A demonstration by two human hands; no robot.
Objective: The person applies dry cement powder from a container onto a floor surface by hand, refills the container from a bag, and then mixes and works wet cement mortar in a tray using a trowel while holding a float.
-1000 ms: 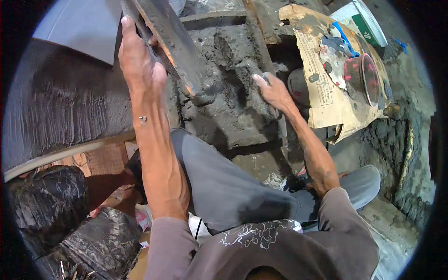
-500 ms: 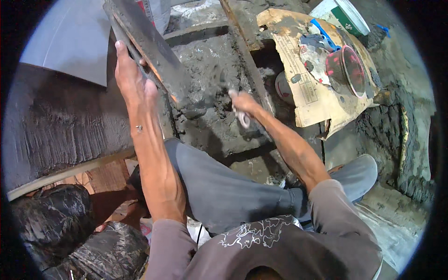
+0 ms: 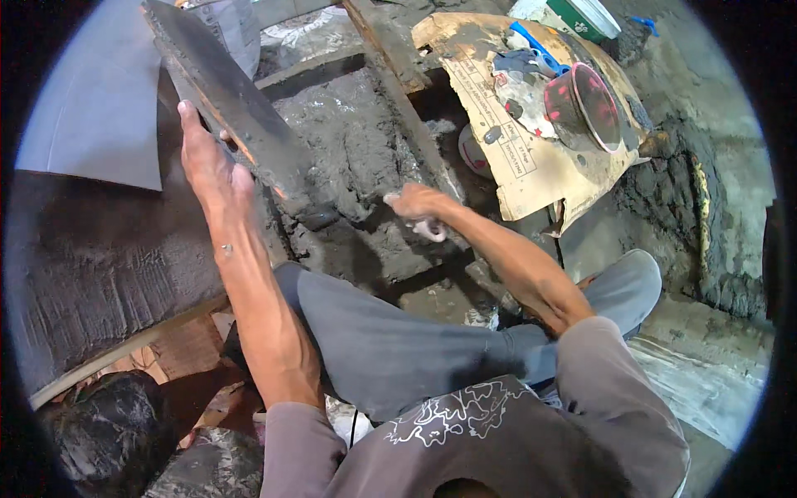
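My left hand grips a flat, mortar-coated board from its near side, fingers passing behind its edge. The board is tilted on edge, its lower end down at the wet grey mortar in a shallow wooden-edged trough. Over the near part of the trough, my right hand is closed around the pale handle of a tool that looks like a trowel. Its blade cannot be made out against the mortar.
A cardboard sheet at right bears a pink-rimmed tub and a blue-handled tool. Behind it lies a white and green bucket. A mortar-covered panel is at left, with black plastic bags below.
The whole view has shifted, so the trough and cardboard appear further left. My right hand has moved slightly rightward relative to the trough. Both hands keep their holds.
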